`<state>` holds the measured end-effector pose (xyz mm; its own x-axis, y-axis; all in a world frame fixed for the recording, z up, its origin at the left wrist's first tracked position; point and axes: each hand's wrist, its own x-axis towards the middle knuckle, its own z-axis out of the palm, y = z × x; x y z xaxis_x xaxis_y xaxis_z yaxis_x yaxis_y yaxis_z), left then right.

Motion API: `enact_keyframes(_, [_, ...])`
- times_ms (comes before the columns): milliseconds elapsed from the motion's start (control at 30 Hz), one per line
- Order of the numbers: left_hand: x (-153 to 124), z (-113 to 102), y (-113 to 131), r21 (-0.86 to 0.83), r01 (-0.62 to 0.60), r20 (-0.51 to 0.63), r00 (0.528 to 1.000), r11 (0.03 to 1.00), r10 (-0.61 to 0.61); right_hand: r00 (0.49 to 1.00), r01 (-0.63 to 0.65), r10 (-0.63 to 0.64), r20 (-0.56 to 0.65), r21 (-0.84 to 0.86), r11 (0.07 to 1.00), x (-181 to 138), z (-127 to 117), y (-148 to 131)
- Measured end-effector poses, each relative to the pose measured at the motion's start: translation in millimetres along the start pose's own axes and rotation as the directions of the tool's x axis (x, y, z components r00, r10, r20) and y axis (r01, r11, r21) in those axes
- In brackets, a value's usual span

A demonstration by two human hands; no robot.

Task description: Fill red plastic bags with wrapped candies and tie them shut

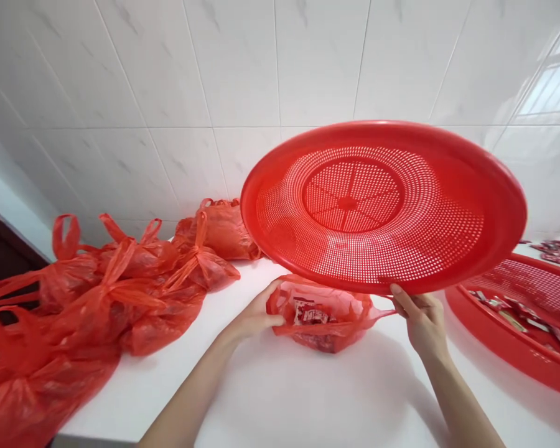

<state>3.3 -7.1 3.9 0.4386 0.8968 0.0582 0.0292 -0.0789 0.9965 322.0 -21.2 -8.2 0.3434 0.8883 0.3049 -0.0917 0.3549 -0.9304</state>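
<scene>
Pinching the red basket [382, 205] by its lower rim, our right hand [422, 317] holds it tilted clear of the open bag [329, 339] just below our fingers. Our left hand [256, 317] clasps the bag's mouth, spreading it.

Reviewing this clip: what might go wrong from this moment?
1. The right hand grips the red basket only at its lower rim, tilted up on edge; it may slip and drop onto the open bag.
2. The left hand holds just one side of the open bag, so it might sag and spill the wrapped sweets inside.
</scene>
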Motion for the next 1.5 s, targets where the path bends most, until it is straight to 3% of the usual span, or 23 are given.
enact_keyframes(133, [0.5, 2.6, -0.8, 0.000, 0.006, 0.000, 1.000, 1.000, -0.006, 0.997, 0.027, -0.025, -0.073, 0.023, 0.999, 0.4, 3.4, -2.5])
enact_keyframes(233, [1.8, 5.4, -4.8, 0.009, -0.001, -0.024, 1.000, 1.000, 0.001, 0.992, -0.044, 0.047, -0.115, 0.030, 0.999, 4.6, 4.0, -1.0])
enact_keyframes(533, [2.7, 11.7, -9.1, 0.054, -0.011, -0.009, 1.000, 0.998, 0.011, 0.975, -0.192, 0.205, -0.089, 0.134, 0.972, 28.9, 3.0, 26.0])
enact_keyframes(800, [1.4, 8.5, -10.7, 0.109, 0.032, -0.041, 0.999, 0.994, -0.028, 0.970, -0.209, 0.218, -0.107, 0.095, 0.973, 25.3, 12.0, 29.1])
enact_keyframes(967, [1.7, 8.7, -11.6, 0.114, 0.013, -0.048, 0.999, 0.993, -0.008, 0.980, -0.170, 0.161, -0.118, -0.070, 0.983, 19.6, 11.5, 26.8])
enact_keyframes(1067, [0.3, 10.6, -9.8, 0.125, 0.004, -0.019, 1.000, 0.992, -0.002, 0.988, 0.082, -0.124, -0.091, -0.377, 0.922, 10.4, 14.5, 25.6])
enact_keyframes(1133, [-1.1, 12.2, -8.3, 0.131, 0.011, 0.016, 1.000, 0.991, -0.013, 0.934, 0.340, -0.341, 0.104, -0.546, 0.766, 0.7, 21.1, 24.7])
enact_keyframes(1200, [-2.3, 13.3, -7.6, 0.148, 0.020, 0.056, 0.998, 0.989, -0.029, 0.841, 0.540, -0.384, 0.381, -0.534, 0.651, -10.6, 30.7, 24.1])
enact_keyframes(1300, [-3.5, 12.8, -9.5, 0.241, 0.008, 0.081, 0.996, 0.970, -0.029, 0.660, 0.647, -0.164, 0.733, -0.444, 0.621, -26.0, 44.7, 24.7])
enact_keyframes(1367, [-4.2, 10.4, -12.1, 0.355, -0.014, 0.056, 0.998, 0.935, -0.007, 0.571, 0.630, 0.045, 0.820, -0.473, 0.616, -32.3, 49.3, 25.9])
enact_keyframes(1433, [-5.4, 6.5, -14.4, 0.464, -0.014, 0.026, 1.000, 0.886, 0.002, 0.560, 0.584, 0.189, 0.807, -0.546, 0.601, -34.7, 48.8, 27.3])
enact_keyframes(1500, [-7.1, 2.6, -14.8, 0.541, 0.025, 0.009, 0.999, 0.841, -0.035, 0.574, 0.533, 0.256, 0.778, -0.592, 0.604, -33.8, 44.9, 28.1])
